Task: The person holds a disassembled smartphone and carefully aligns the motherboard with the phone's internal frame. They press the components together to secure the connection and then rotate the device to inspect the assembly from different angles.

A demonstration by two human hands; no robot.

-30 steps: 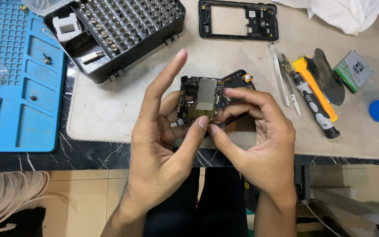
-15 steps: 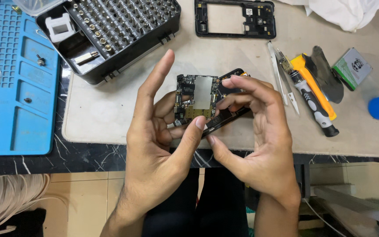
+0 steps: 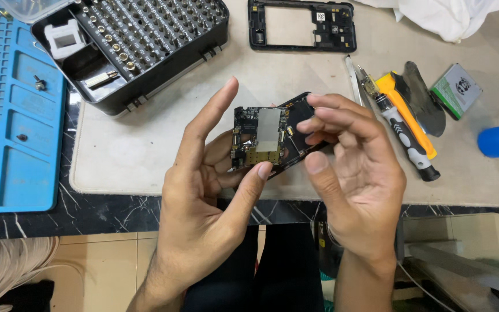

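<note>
The left hand [image 3: 203,196] still grips the phone board [image 3: 267,138]; the right hand [image 3: 353,173] has loosened, fingertips barely touching it near the screwdriver [image 3: 402,130].

Bright even overhead light, soft shadows, sharp pic

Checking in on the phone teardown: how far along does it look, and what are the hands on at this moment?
Done: the black frame lies stripped and apart at the top of the mat. In hand: the left hand holds the phone body with its exposed circuit board; the right hand fingers its right edge. Left: the board sits in the body, not yet lifted out; the screwdriver and bit case lie idle.
</note>
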